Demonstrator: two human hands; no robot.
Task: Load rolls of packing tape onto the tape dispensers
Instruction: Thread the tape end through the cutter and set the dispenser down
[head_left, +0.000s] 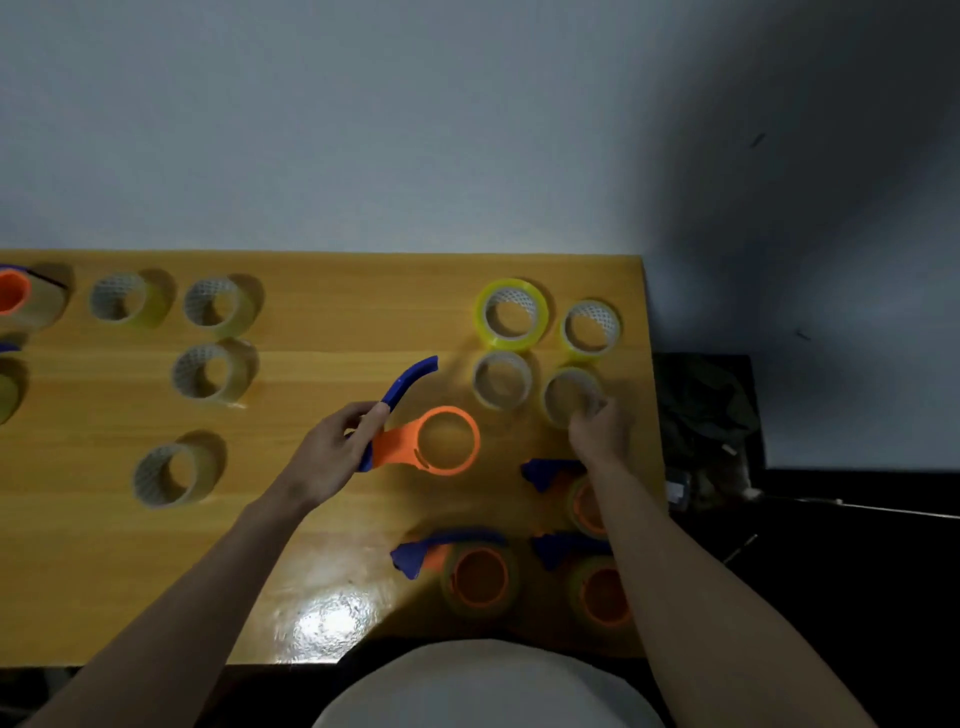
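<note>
Dispenser, orange ring with a blue handle, sits above the middle of the wooden table, gripped at its handle by the left hand. Right hand pinches the near rim of a pale tape roll just beside it. Three loaded dispensers lie nearer the person.

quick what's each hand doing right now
Left hand: grips the empty orange-and-blue plastic tape dispenser.
Right hand: fingers pinch the rim of a clear packing tape roll standing on the wooden table.
</note>
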